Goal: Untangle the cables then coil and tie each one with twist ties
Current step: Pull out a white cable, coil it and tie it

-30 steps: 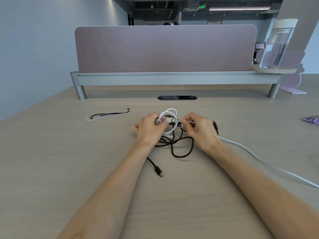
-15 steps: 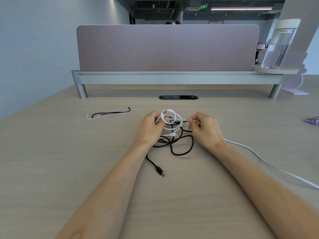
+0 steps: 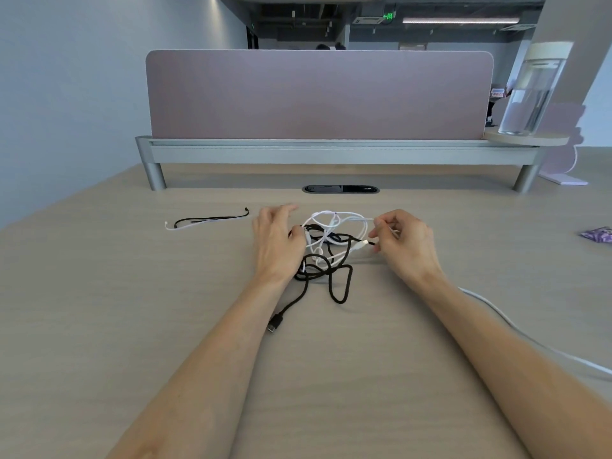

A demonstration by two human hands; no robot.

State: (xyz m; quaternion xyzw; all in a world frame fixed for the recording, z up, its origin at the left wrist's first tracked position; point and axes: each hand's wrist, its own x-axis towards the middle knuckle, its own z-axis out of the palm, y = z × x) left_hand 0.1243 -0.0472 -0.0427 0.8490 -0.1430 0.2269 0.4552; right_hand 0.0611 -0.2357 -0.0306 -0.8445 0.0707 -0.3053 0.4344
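Where the two bare forearms reached over the tabletop (image 3: 132, 326), the black cable (image 3: 338, 301) ended in a plug (image 3: 275, 323) beside the left wrist, and a run of the white cable (image 3: 354, 216) trailed off to the right edge. Beyond that, both cables lay knotted together between the hands. The left hand (image 3: 278, 243) touched the tangle with its thumb side, its fingers loose and lifted, gripping nothing. The right hand (image 3: 407, 246) pinched the white cable near its connector, fingers curled. Further left, well apart from the tangle, lay two twist ties (image 3: 205, 221), one black and one white. A purple packet (image 3: 597, 234) sat far right. Behind came a grommet (image 3: 341, 189), a screen (image 3: 318, 94) and a bottle (image 3: 530, 94)
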